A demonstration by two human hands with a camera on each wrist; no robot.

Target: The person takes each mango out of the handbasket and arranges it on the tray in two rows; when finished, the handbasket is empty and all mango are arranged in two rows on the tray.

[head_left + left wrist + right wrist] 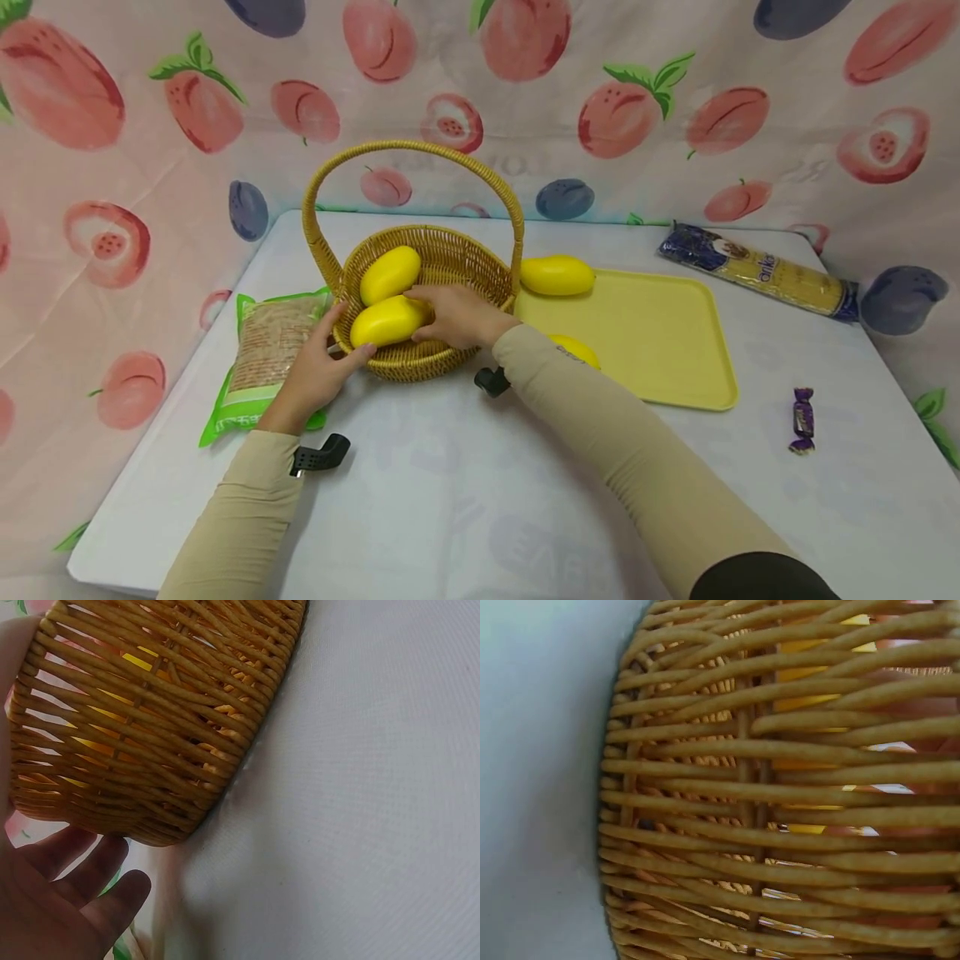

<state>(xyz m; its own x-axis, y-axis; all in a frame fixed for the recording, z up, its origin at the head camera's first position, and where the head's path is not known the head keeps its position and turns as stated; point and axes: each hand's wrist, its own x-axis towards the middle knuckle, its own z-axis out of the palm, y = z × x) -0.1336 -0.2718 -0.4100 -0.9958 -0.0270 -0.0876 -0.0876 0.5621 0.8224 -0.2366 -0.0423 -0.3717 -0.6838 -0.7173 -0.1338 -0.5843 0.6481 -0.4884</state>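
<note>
A woven wicker basket (442, 237) with a tall arched handle stands at the back left of the table, two yellow mangoes inside. My left hand (318, 375) grips the basket's left rim, thumb at the edge and fingers along the outside; in the left wrist view that hand (71, 892) is below the wicker. Reaching into the basket, my right hand (457, 317) holds the right end of the nearer mango (386, 322) between thumb and fingers. The other mango (392, 275) lies just behind it. In the right wrist view the basket's wall (780, 802) mostly hides the hand.
Right of the basket lies a yellow tray (660, 333), with a mango (557, 276) at its back left corner and another mango (576, 350) partly behind my right sleeve. A green-edged bag (273, 350) lies left, a pasta packet (757, 271) back right, a purple-wrapped candy (802, 421) front right.
</note>
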